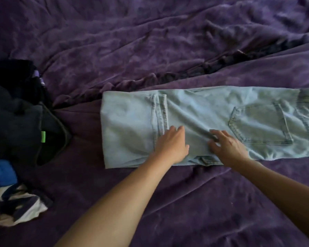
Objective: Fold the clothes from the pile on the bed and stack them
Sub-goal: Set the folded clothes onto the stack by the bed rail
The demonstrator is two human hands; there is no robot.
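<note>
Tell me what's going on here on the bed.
A person is folding light blue jeans on a purple bedspread. The legs are already doubled over, hems lying mid-length. The left hand presses flat by the hems; the right hand rests at a crease beside it, and whether it pinches the denim is unclear. A pile of unfolded clothes waits at the left.

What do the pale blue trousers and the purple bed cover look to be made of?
The trousers: light-wash denim, matte; double-stitched seams and a patch pocket show it. The bed cover: probably a soft plush or velvety fabric, with a mottled sheen across its wrinkles; the fibre cannot be told.
</note>
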